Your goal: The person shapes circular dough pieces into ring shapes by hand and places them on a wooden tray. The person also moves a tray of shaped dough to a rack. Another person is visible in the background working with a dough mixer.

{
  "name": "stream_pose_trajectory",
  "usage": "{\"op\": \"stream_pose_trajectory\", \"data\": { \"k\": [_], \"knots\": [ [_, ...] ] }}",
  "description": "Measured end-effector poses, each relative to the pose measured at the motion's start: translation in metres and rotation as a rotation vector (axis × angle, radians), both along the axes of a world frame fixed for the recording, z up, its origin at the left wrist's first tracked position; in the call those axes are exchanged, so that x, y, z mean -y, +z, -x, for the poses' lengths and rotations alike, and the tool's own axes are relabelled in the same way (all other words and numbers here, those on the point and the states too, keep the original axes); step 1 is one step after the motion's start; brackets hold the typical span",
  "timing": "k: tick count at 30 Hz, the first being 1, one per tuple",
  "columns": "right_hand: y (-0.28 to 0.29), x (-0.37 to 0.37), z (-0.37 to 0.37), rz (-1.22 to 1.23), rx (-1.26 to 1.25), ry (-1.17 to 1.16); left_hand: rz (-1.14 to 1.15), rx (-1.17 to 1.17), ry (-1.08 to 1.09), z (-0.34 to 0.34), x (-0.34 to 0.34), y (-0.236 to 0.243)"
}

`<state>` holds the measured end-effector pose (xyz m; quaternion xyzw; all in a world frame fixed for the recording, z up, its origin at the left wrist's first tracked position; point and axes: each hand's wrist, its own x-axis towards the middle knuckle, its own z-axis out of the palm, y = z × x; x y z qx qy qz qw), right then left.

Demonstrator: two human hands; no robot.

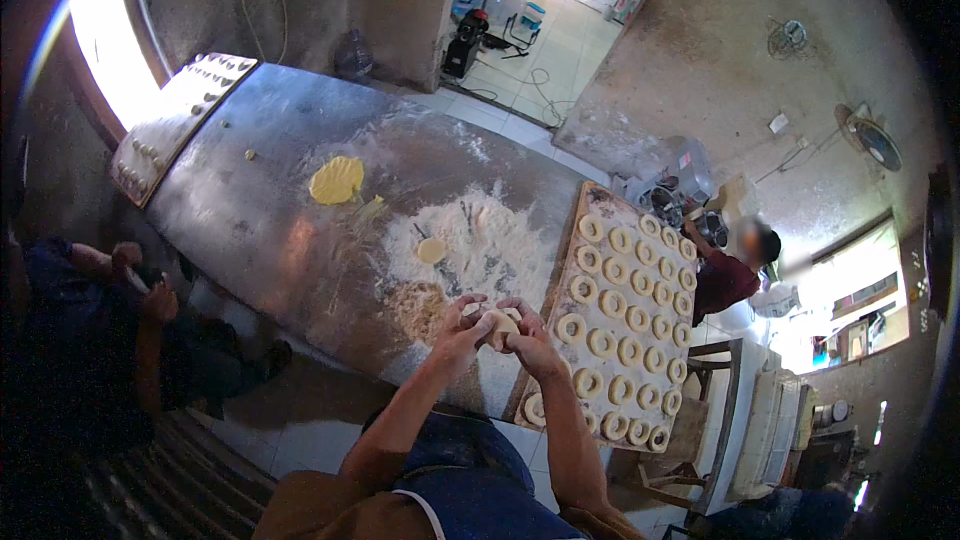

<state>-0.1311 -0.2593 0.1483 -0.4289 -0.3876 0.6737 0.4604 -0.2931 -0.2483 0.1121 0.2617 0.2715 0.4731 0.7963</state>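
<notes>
Between my two hands is a piece of pale dough, held just above the near edge of the metal table. My left hand grips it from the left and my right hand from the right, fingers curled round it. Beyond them white flour is spread on the table, with a small round dough piece lying in it. A brownish crumbly heap sits just left of my hands. To the right, a floured board bears rows of ring-shaped doughnuts.
A flat yellow dough mass lies mid-table. At the table's far left end stands a tray of small pieces. One person sits at left with a phone-like object; another person is beyond the board, near metal pots.
</notes>
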Motion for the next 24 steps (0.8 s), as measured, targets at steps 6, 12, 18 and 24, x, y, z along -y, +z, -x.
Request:
{"op": "stream_pose_trajectory", "data": {
  "k": [6, 12, 18, 24],
  "knots": [
    [-0.013, -0.004, -0.016, 0.213, 0.626, -0.248, -0.062, 0.270, -0.004, -0.031, -0.002, -0.009],
    [-0.010, 0.004, -0.052, 0.115, 0.162, -0.307, -0.490, -0.406, 0.267, -0.083, -0.005, -0.021],
    [-0.007, -0.008, -0.078, -0.064, 0.498, -0.471, 0.048, -0.358, 0.270, -0.151, -0.015, -0.002],
    [0.008, -0.016, -0.126, 0.181, 0.307, -0.395, -0.082, -0.323, 0.118, -0.193, -0.037, -0.005]
  ]
}}
